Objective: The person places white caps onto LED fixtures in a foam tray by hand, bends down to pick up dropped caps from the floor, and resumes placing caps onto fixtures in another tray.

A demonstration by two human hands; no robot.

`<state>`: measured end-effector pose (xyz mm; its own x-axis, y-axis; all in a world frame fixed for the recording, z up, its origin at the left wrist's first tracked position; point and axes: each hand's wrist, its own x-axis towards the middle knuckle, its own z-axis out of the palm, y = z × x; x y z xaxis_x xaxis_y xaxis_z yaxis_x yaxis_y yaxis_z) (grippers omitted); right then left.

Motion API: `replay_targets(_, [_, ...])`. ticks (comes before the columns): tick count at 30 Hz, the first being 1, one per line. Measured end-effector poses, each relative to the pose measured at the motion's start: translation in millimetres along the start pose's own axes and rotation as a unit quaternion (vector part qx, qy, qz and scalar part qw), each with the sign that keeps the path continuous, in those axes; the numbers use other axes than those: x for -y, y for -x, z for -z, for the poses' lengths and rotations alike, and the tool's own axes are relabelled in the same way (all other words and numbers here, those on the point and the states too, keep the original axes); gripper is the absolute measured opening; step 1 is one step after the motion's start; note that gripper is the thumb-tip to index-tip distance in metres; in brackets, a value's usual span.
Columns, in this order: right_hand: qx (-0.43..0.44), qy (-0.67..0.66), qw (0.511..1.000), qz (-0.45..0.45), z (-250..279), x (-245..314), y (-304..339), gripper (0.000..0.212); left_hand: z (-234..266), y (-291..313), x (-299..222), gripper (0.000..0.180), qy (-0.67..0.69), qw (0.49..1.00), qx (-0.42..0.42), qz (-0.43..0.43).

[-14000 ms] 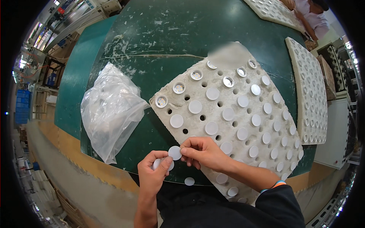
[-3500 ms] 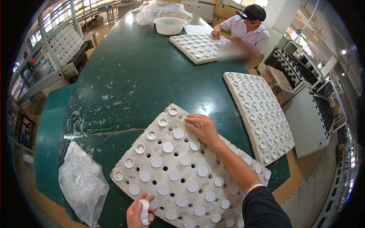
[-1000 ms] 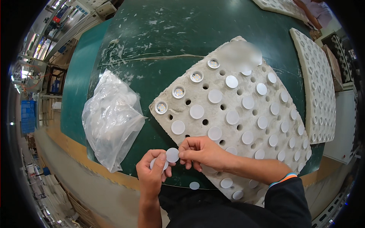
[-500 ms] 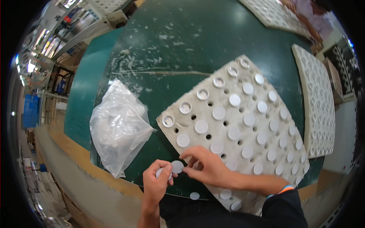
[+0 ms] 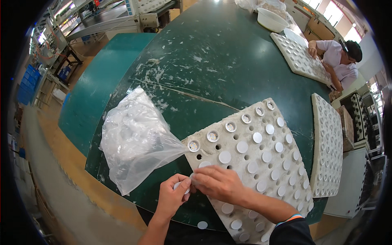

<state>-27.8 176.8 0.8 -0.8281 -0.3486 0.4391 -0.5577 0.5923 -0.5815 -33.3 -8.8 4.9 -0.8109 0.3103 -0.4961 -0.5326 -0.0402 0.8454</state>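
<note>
My left hand (image 5: 173, 195) is closed around a few thin white discs (image 5: 181, 186), its thumb pressed on top. Right beside it, my right hand (image 5: 220, 183) pinches the edge of another white disc (image 5: 192, 177), mostly hidden by the fingers. Under my right hand lies a thick off-white foam board (image 5: 208, 152) with rows of round places and dark holes. White discs (image 5: 224, 157) cover most of these places. Along its far-left edge, a row of ring-rimmed round cups (image 5: 212, 136) has no discs on top, showing small yellowish spots inside.
A crumpled clear plastic bag (image 5: 139, 139) lies left of the board on the green table (image 5: 196, 61). One loose disc (image 5: 202, 225) rests at the near edge. Another filled board (image 5: 326, 147) stands right. Across the table, a co-worker (image 5: 337, 61) handles a board (image 5: 298, 57) near a white basin (image 5: 271, 20).
My view has tilted up, bringing more of the co-worker and the far table into sight. My right fingers have closed over the disc by my left hand, which they barely touched before.
</note>
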Motion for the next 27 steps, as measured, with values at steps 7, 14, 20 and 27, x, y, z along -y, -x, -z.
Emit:
replay_targets(7, [-0.075, 0.093, 0.993, -0.007, -11.0, -44.7, -41.9, 0.035, 16.0, -37.3, -15.9, 0.030, 0.138, 0.983, -0.087, -0.082])
replay_targets(14, [-0.058, 0.115, 0.991, 0.018, -23.0, -57.1, -41.5, 0.031, 29.7, -56.7, -12.1, 0.030, 0.082, 0.995, -0.039, -0.048])
replay_targets(20, [-0.046, 0.101, 0.993, 0.024, -23.1, -59.2, -41.3, 0.030, 35.0, -61.0, -22.9, 0.038, 0.197, 0.978, -0.025, -0.066])
replay_targets(27, [-0.043, 0.098, 0.994, 0.019, -23.1, -59.4, -41.4, 0.028, 35.7, -59.9, -19.9, 0.039, 0.242, 0.967, -0.024, -0.074])
